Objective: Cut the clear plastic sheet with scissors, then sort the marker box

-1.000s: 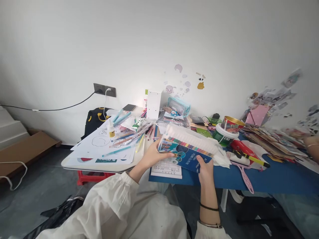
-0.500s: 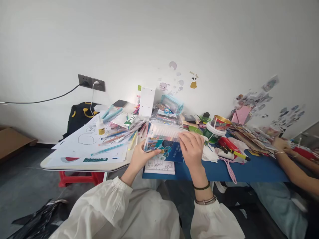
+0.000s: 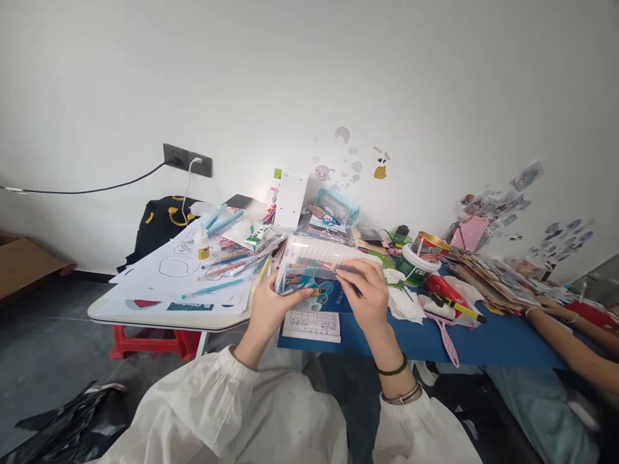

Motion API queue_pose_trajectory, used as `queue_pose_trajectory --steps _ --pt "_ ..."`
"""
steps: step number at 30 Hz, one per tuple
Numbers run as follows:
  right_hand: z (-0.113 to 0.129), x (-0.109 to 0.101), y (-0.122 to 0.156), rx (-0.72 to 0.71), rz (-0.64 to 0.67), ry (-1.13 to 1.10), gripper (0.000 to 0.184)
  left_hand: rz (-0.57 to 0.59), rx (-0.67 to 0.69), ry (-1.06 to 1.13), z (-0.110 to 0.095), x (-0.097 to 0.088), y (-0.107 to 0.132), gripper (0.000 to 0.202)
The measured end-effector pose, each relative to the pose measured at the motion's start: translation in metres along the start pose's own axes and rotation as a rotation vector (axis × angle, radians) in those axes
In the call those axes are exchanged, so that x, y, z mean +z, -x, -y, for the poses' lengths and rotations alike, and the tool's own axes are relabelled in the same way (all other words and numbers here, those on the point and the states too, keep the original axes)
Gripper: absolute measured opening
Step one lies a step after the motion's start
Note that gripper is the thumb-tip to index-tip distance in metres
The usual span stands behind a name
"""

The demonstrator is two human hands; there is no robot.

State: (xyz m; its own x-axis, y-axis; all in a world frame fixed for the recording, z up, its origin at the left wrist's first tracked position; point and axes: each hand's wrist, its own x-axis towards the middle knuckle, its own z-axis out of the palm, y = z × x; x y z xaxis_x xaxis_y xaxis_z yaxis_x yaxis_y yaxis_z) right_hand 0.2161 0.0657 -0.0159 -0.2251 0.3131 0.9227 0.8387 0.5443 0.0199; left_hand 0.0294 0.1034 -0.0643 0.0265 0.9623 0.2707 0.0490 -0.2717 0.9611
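Held above the table's front edge is a clear plastic pack (image 3: 331,291) with a blue printed front, and a row of white pen-like sticks (image 3: 333,250) shows behind its top edge. My left hand (image 3: 275,303) grips the pack's left end, thumb across the front. At the top edge, to the right, the fingers of my right hand (image 3: 365,290) are pinched on the clear plastic. Below the pack lies a white sheet with a printed form (image 3: 312,325).
Left are drawing sheets (image 3: 167,274), loose pens and a glue bottle (image 3: 202,245). Right stand a green-and-white tub (image 3: 416,264), a pink-handled roller (image 3: 449,341) and a yellow-black cutter (image 3: 467,309). Another person's arms (image 3: 561,322) rest at the far right, near stacked cardboard (image 3: 488,274).
My right hand has shifted slightly left and down along the pack's top edge. More of the white row shows above the blue front. The whole view has shifted a little.
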Motion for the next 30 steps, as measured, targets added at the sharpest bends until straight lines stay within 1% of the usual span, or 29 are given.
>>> queue_pose_trajectory --steps 4,7,9,12,13,14,15,16,17,18,19,20,21,22,24,26,28,29,30 --pt "-0.003 -0.003 -0.003 0.005 0.038 0.047 0.016 0.002 -0.003 0.034 -0.007 0.001 0.001 0.043" --pt "-0.005 -0.003 -0.003 -0.009 0.034 0.107 0.019 -0.002 -0.023 0.074 -0.011 0.004 0.0 0.042" --pt "-0.005 -0.003 -0.001 -0.054 0.058 0.179 0.024 0.001 -0.03 0.105 -0.013 0.006 -0.001 0.044" --pt "-0.004 -0.004 0.006 -0.137 0.166 0.303 0.033 0.0 -0.029 0.16 -0.016 0.006 -0.002 0.047" --pt "-0.004 -0.006 0.009 -0.132 0.18 0.326 0.036 0.003 -0.028 0.167 -0.016 0.005 -0.002 0.047" --pt "-0.004 -0.008 0.011 -0.087 0.153 0.337 0.039 0.01 -0.027 0.166 -0.017 0.003 -0.002 0.048" --pt "-0.005 -0.012 0.014 0.002 0.093 0.331 0.043 0.023 -0.027 0.16 -0.018 0.002 -0.001 0.048" --pt "-0.007 -0.016 0.015 0.13 0.0 0.3 0.049 0.04 -0.028 0.153 -0.019 0.0 -0.001 0.048" --pt "-0.009 -0.021 0.016 0.324 -0.11 0.256 0.059 0.061 -0.03 0.152 -0.02 -0.001 0.0 0.047" --pt "-0.011 -0.026 0.016 0.536 -0.167 0.155 0.072 0.084 -0.031 0.156 -0.022 -0.002 0.001 0.047" --pt "-0.012 -0.031 0.017 0.757 -0.175 -0.014 0.074 0.108 -0.03 0.163 -0.024 -0.004 0.001 0.046" --pt "-0.013 -0.037 0.017 0.958 -0.151 -0.204 0.072 0.136 -0.028 0.167 -0.027 -0.005 0.001 0.045" --pt "-0.014 -0.042 0.016 1.122 -0.117 -0.378 0.07 0.162 -0.029 0.171 -0.031 -0.007 0.001 0.045" --pt "-0.014 -0.046 0.016 1.256 -0.094 -0.523 0.066 0.186 -0.039 0.185 -0.036 -0.008 0.001 0.045" --pt "-0.011 -0.05 0.016 1.435 -0.108 -0.709 0.06 0.225 -0.091 0.262 -0.046 -0.01 0.0 0.044" --pt "-0.004 -0.045 0.015 1.554 -0.212 -0.816 0.057 0.214 -0.144 0.418 -0.055 -0.009 0.001 0.048" --pt "0.009 -0.033 0.014 1.595 -0.343 -0.901 0.057 0.196 -0.168 0.571 -0.061 -0.003 0.006 0.057" --pt "0.017 -0.025 0.013 1.582 -0.397 -0.926 0.058 0.199 -0.165 0.614 -0.062 0.001 0.009 0.061" --pt "0.027 -0.017 0.011 1.531 -0.434 -0.934 0.058 0.208 -0.161 0.633 -0.063 0.006 0.013 0.062"
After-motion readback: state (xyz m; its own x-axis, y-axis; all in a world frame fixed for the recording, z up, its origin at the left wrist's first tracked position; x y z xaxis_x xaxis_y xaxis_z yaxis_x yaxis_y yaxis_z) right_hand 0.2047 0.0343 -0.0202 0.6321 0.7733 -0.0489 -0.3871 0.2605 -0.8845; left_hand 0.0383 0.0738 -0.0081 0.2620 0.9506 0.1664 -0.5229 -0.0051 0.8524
